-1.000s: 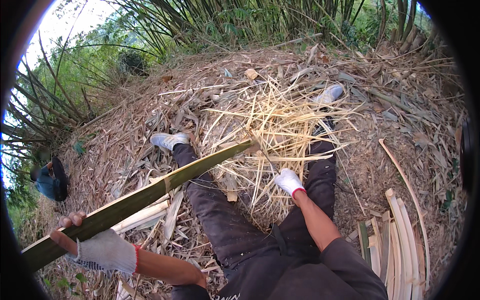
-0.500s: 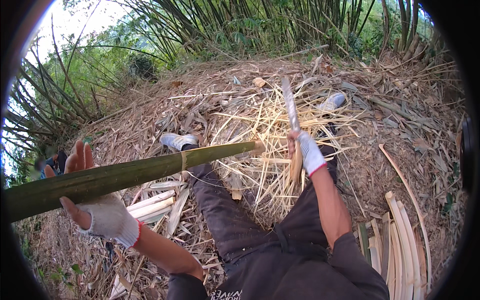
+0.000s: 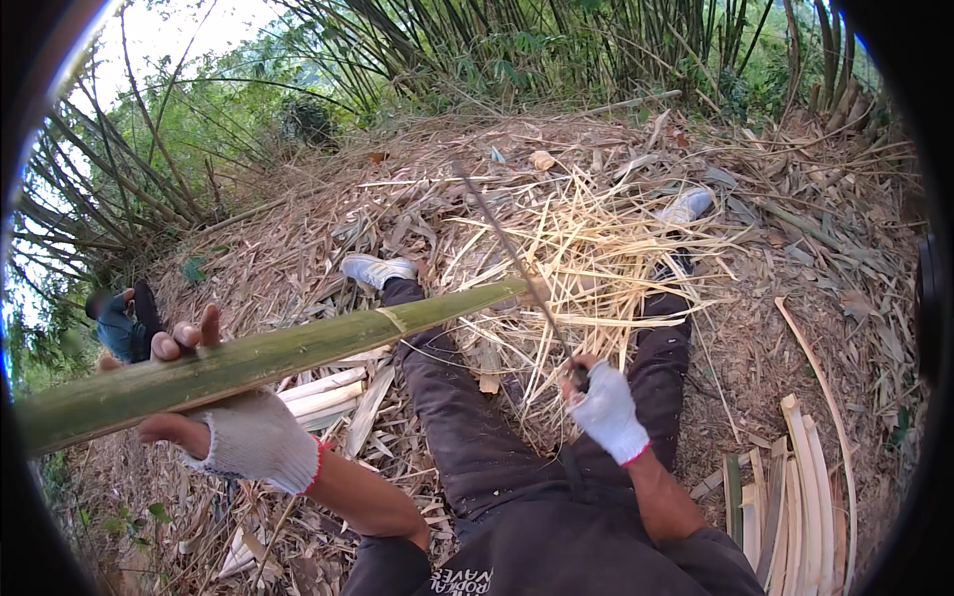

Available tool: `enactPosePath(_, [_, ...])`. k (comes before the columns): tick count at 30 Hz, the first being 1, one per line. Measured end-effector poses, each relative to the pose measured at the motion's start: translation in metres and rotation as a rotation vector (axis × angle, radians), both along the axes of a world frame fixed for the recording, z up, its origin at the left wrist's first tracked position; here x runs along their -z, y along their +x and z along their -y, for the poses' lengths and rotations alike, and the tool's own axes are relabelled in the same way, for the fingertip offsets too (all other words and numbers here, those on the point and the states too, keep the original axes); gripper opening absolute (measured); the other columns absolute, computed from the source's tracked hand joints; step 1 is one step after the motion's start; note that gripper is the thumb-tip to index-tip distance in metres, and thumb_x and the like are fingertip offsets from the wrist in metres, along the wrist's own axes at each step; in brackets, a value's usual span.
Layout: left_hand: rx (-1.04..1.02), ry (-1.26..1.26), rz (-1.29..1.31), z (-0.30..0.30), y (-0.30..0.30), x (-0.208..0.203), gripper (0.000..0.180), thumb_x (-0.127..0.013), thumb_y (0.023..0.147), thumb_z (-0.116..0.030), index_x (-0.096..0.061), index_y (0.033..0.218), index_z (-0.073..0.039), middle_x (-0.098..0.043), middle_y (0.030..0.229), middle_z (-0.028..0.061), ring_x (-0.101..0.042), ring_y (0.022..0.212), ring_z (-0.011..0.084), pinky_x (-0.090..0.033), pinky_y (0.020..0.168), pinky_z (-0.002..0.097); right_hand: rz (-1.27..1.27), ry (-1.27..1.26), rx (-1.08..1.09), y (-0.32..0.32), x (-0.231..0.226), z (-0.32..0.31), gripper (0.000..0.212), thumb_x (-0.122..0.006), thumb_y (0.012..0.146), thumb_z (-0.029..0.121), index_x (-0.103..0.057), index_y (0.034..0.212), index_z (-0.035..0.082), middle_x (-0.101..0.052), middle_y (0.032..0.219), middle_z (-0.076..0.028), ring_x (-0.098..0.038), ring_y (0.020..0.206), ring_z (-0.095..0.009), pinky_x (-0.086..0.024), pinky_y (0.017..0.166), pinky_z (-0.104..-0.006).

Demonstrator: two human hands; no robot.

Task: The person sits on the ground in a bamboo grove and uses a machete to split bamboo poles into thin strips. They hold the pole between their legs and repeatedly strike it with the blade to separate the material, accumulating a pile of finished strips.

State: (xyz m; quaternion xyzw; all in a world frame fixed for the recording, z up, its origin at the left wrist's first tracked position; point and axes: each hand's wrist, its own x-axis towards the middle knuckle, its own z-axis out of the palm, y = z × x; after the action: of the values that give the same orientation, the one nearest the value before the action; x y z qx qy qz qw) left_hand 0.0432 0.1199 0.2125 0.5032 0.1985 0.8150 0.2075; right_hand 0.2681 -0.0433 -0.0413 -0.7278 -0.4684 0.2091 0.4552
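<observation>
A long green split bamboo piece slants from the left edge toward the middle, its pale tapered end between my legs. My left hand, in a white fingerless glove, holds it from below, the thumb on the near side and fingertips curled over the far side. My right hand, gloved alike, is closed round the handle of a long knife. The thin blade points up and to the left, crossing the bamboo's tapered end in view. Whether the two touch, I cannot tell. The handle is mostly hidden by my fingers.
Pale thin bamboo shavings are heaped between my outstretched legs. Split bamboo strips lie at the lower right, and more pale strips lie beneath the bamboo. A person sits at the far left. Bamboo clumps stand behind.
My right hand has drawn back toward my body, and the blade has swung from upright to slanting left. My left fingers have curled closer over the bamboo. The view has shifted slightly left.
</observation>
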Motion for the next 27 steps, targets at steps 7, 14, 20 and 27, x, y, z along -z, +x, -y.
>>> enactPosePath(7, [0.162, 0.189, 0.008, -0.007, -0.033, 0.012, 0.067, -0.044, 0.100, -0.059, -0.044, 0.133, -0.002, -0.053, 0.080, 0.0066, -0.056, 0.051, 0.0160, -0.053, 0.042, 0.0295, 0.014, 0.042, -0.249, -0.064, -0.038, -0.011, 0.031, -0.071, 0.078, 0.021, -0.065, 0.104, 0.005, -0.066, 0.080, -0.017, -0.067, 0.075, -0.036, -0.053, 0.068, -0.0439])
enactPosePath(14, [-0.178, 0.157, 0.013, 0.019, -0.011, -0.006, 0.067, -0.041, 0.100, -0.060, -0.047, 0.127, 0.001, -0.051, 0.078, 0.0046, -0.050, 0.050, 0.0124, -0.044, 0.039, 0.0249, -0.009, 0.174, -0.308, -0.072, -0.053, -0.011, 0.029, -0.074, 0.079, 0.021, -0.066, 0.102, 0.004, -0.062, 0.068, -0.016, -0.064, 0.062, -0.034, -0.051, 0.057, -0.0409])
enactPosePath(20, [-0.318, 0.116, -0.061, 0.017, -0.001, 0.005, 0.071, -0.046, 0.097, -0.064, -0.046, 0.126, 0.001, -0.050, 0.078, 0.0036, -0.050, 0.053, 0.0106, -0.044, 0.042, 0.0239, 0.052, 0.011, -0.322, -0.064, -0.066, -0.009, 0.032, -0.075, 0.077, 0.021, -0.066, 0.103, 0.005, -0.063, 0.069, -0.015, -0.064, 0.062, -0.034, -0.051, 0.058, -0.0411])
enactPosePath(27, [-0.455, 0.070, -0.067, 0.018, 0.007, 0.007, 0.071, -0.047, 0.097, -0.064, -0.040, 0.131, -0.001, -0.047, 0.080, 0.0014, -0.051, 0.056, 0.0091, -0.046, 0.046, 0.0226, 0.076, 0.084, -0.436, -0.070, -0.085, -0.017, 0.034, -0.076, 0.075, 0.021, -0.065, 0.103, 0.006, -0.064, 0.073, -0.015, -0.066, 0.068, -0.034, -0.053, 0.062, -0.0426])
